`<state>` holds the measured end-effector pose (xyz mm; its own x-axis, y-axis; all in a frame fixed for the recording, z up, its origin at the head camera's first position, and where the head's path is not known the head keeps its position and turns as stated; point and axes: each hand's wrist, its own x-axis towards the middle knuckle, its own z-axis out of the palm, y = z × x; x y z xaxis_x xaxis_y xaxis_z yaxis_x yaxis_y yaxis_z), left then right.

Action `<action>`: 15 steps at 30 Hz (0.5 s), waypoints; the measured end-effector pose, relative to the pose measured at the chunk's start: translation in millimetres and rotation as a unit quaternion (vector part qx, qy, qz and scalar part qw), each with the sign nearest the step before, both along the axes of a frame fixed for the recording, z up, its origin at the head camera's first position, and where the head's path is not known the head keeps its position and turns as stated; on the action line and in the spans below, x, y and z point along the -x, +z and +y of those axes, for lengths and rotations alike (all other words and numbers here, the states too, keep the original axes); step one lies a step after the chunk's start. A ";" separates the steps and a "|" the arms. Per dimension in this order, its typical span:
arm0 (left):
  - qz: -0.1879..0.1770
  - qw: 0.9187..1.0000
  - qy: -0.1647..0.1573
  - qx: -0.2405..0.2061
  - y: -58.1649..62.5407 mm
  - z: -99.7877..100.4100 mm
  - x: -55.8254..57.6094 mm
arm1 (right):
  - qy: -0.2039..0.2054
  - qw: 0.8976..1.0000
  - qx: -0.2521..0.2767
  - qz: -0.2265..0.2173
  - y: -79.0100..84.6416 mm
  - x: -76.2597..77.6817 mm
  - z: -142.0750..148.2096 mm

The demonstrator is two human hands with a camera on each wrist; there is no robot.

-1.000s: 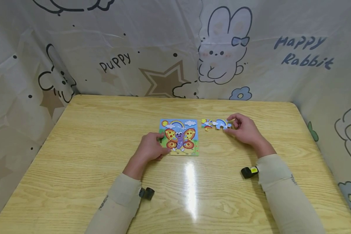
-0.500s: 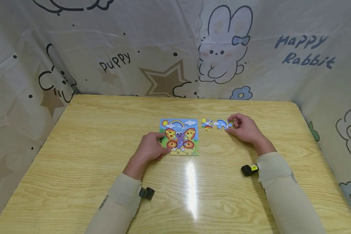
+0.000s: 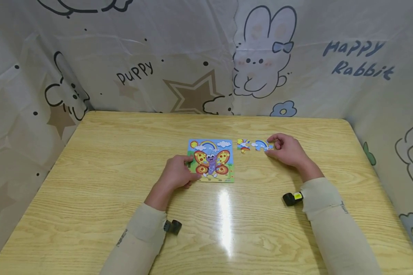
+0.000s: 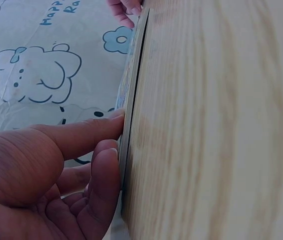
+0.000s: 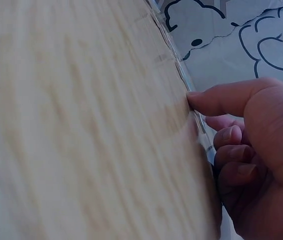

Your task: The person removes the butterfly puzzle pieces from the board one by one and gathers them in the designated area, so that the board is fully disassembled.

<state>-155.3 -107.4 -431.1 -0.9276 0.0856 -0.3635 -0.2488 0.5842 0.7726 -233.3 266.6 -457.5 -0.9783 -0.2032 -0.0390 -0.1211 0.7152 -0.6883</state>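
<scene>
In the head view, a square puzzle board (image 3: pixel 221 160) with a butterfly picture lies flat on the table. My left hand (image 3: pixel 178 172) grips its lower left side, thumb on the front edge and fingers along the left. The left wrist view shows that thumb and curled fingers (image 4: pixel 99 185) at the board's thin edge. Right of the board, my right hand (image 3: pixel 288 151) pinches a blue rainbow puzzle piece (image 3: pixel 260 145) between thumb and index finger. Its other fingers are curled in the right wrist view. Between board and held piece lies a loose sun-and-rainbow puzzle piece (image 3: pixel 241 143).
The wood-grain table (image 3: pixel 106 152) stretches out on all sides of the puzzle. A cloth with cartoon prints (image 3: pixel 192 49) hangs behind and at both sides. Small black cameras sit at the left wrist (image 3: pixel 173 227) and right wrist (image 3: pixel 290 199).
The rainbow piece has shifted very slightly right with my right hand, widening the small gap to the loose piece. My left hand and the board stay in place.
</scene>
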 end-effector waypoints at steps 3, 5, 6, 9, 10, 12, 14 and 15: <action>0.001 1.000 -0.002 0.000 -0.4 -0.2 0.3 | -0.004 1.000 0.005 0.005 0.3 -1.3 -1.5; 0.000 1.000 -0.002 0.001 -0.5 -0.5 0.4 | -0.007 1.000 0.013 0.012 0.6 -2.6 -3.4; -0.001 1.000 -0.002 0.001 -0.5 -0.6 0.5 | -0.008 1.000 0.017 0.017 0.9 -3.3 -4.6; -0.004 1.000 0.000 0.001 -0.1 -0.9 0.1 | -0.011 0.999 0.032 0.032 1.2 -5.8 -9.7; -0.005 1.000 0.001 0.001 0.1 -1.0 -0.2 | -0.011 0.999 0.035 0.035 0.9 -6.5 -11.5; -0.006 1.000 0.002 0.001 0.6 -1.0 -0.7 | -0.012 0.998 0.039 0.038 0.4 -8.2 -15.6; -0.006 1.000 0.002 0.000 0.9 -0.9 -1.0 | -0.014 0.998 0.043 0.039 -0.1 -10.2 -20.2; -0.004 1.000 0.001 -0.001 0.7 -0.8 -1.0 | -0.014 0.998 0.046 0.039 0.0 -11.4 -22.7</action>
<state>-154.3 -108.2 -430.4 -0.9245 0.0849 -0.3716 -0.2564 0.5830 0.7710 -222.0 243.8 -457.5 -0.9831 -0.1747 0.0555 -0.1579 0.6529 -0.7408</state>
